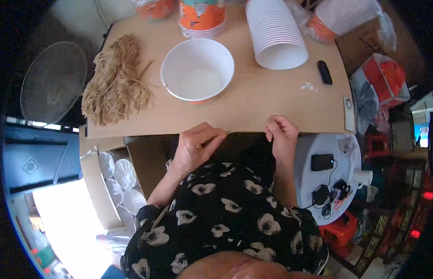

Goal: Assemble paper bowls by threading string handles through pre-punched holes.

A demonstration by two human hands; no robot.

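Observation:
A thin pale cord [242,131] runs level between my hands, just off the near edge of the table. My left hand [198,145] pinches one end between thumb and finger. My right hand [282,135] is closed with curled fingers at the other end; how the cord sits in that grip is too small to see. Beyond my hands stands a paper tub [198,76], white inside and orange outside, open end up. Left of it lies a loose bundle of tan twisted cords [118,86].
A nested stack of white paper tubs [277,35] lies at the back right, near a small black object [325,72] and white scraps [309,87]. An orange tub stack [202,18] stands behind. On the right, a round white stool [305,186] holds black devices. A carton of clear cups [125,174] sits lower left.

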